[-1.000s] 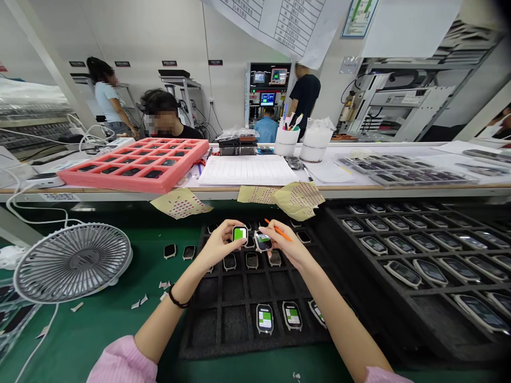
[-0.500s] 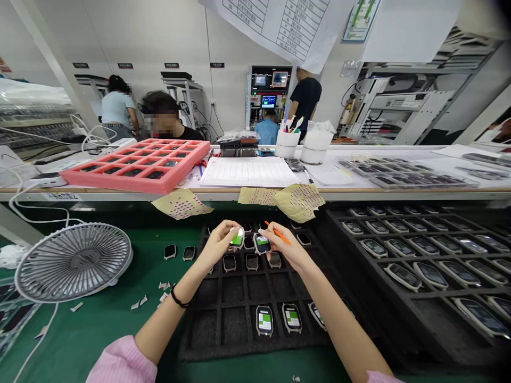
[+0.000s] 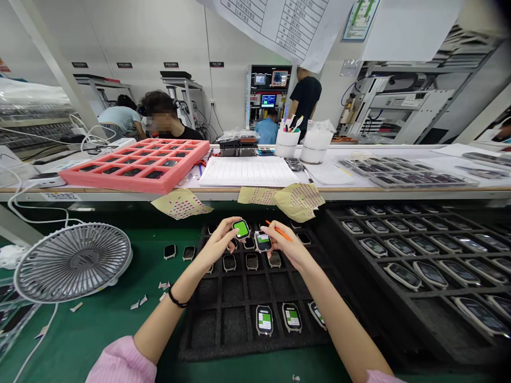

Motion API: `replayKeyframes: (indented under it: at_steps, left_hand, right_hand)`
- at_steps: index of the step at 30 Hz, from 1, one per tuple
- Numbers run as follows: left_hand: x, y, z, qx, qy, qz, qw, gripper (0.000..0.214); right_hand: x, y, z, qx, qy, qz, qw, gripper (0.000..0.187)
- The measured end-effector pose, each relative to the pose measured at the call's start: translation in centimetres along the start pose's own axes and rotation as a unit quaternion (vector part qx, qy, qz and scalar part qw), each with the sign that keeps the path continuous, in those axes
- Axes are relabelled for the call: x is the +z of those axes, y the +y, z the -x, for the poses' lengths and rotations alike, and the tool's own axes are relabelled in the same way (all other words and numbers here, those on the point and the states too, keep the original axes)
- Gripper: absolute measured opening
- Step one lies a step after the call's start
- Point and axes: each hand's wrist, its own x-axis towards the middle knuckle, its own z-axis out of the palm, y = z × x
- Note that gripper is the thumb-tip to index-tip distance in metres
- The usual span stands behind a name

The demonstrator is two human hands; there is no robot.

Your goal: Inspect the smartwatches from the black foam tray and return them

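My left hand (image 3: 222,240) is closed on a smartwatch case (image 3: 241,229) whose screen is lit mostly green. Close beside it, my right hand (image 3: 288,246) grips a second smartwatch case (image 3: 263,241) with a white and green screen. An orange stick-like tool (image 3: 282,234), perhaps a pen or tweezers, is also tucked in the fingers of that hand. Both hands are above a black foam tray (image 3: 233,290). Dark watch cases (image 3: 252,261) lie in its upper compartments, and lit ones (image 3: 264,320) in its front row. My right forearm partly covers one of these.
A grey fan (image 3: 75,261) stands at left on the green mat (image 3: 147,330). Two watch cases (image 3: 170,251) and small scraps lie nearby. Another black tray (image 3: 433,314) of watches fills the right. A shelf (image 3: 223,196) ahead bears a pink foam tray (image 3: 155,183). Co-workers are beyond.
The watch in my left hand has tilted, so its green screen now faces me more plainly. My right hand has barely shifted. A co-worker at the far left has bent down.
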Motion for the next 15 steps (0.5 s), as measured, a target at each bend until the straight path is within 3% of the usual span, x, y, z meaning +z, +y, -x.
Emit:
replayKeyframes:
  at_steps: [5, 15]
  left_hand:
    - [0.19, 0.61, 0.45, 0.02, -0.042, -0.037, 0.998, 0.059]
    - [0.27, 0.62, 0.74, 0.021, -0.066, -0.041, 0.997, 0.047]
  right_hand:
    - [0.24, 0.25, -0.06, 0.005, -0.003, -0.01, 1.0, 0.045]
    - [0.1, 0.28, -0.06, -0.002, -0.005, -0.01, 1.0, 0.042]
